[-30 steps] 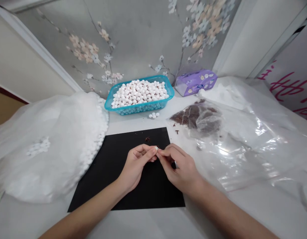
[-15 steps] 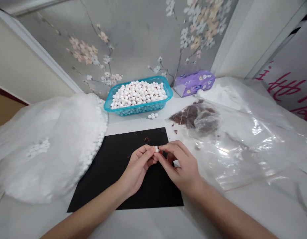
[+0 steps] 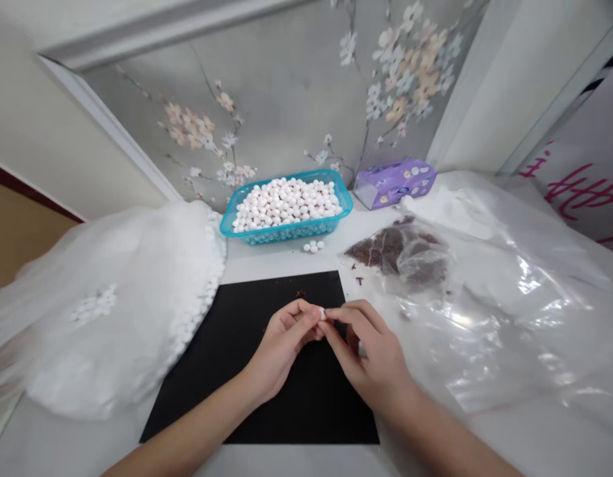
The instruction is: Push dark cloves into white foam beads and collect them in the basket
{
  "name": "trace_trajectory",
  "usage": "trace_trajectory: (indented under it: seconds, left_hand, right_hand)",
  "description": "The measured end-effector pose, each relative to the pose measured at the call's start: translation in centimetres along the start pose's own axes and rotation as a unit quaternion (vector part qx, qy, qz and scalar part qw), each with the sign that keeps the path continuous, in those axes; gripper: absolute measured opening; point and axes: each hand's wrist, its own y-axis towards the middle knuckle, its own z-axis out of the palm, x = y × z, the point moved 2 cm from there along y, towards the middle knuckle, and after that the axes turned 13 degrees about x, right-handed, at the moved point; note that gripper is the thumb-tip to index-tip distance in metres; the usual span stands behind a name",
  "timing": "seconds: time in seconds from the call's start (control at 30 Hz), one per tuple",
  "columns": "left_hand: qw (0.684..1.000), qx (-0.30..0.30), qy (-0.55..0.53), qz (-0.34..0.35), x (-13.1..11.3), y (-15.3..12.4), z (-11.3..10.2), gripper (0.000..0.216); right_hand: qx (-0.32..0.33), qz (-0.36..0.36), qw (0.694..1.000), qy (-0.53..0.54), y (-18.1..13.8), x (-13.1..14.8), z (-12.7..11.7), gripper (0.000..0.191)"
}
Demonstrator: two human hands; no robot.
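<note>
Over the black mat [image 3: 212, 358], my left hand [image 3: 284, 344] pinches a small white ball [image 3: 322, 314] between thumb and fingers. My right hand [image 3: 373, 351] meets it from the right, its thumb and forefinger closed at the ball around a tiny brown piece that is mostly hidden. Just beyond my fingers, a little heap of brown pieces [image 3: 300, 293] lies on the mat. Several loose white balls [image 3: 314, 246] rest on the table behind the mat. Two small T-shaped brown pieces [image 3: 359, 281] lie beside its right edge.
A blue basket [image 3: 286, 233] full of white balls stands against the wall. To the left bulges a big clear bag [image 3: 122, 344] of white balls. At right lie a plastic bag [image 3: 410, 255] with brown pieces and more clear plastic. A purple tissue pack [image 3: 396, 182] stands behind.
The whole view has shifted, so everything sits slightly lower and further right. Both hands stay together at the white ball, with the right fingertips still against it.
</note>
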Motion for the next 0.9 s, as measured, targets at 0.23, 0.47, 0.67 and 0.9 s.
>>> trace_trajectory:
  seconds: [0.23, 0.47, 0.67, 0.9]
  left_hand:
    - [0.917, -0.187, 0.279, 0.215, -9.1, 4.1, -5.3, 0.024]
    - [0.696, -0.243, 0.626, 0.256, -15.2, 7.5, -10.2, 0.02]
    - [0.598, -0.028, 0.752, 0.274, -8.0, 3.5, -6.3, 0.01]
    - [0.661, 0.014, 0.729, 0.179, -5.0, 3.9, -4.9, 0.022]
  right_hand:
    - [0.018, 0.046, 0.998, -0.03, 0.1, 0.0, 0.3, 0.014]
    - [0.071, 0.094, 0.989, -0.086, 0.4, -0.7, 0.9, 0.02]
    - [0.087, 0.166, 0.977, -0.101, 0.7, -1.1, 0.9, 0.025]
    - [0.143, 0.116, 0.963, -0.196, 0.8, -1.0, 1.4, 0.026]
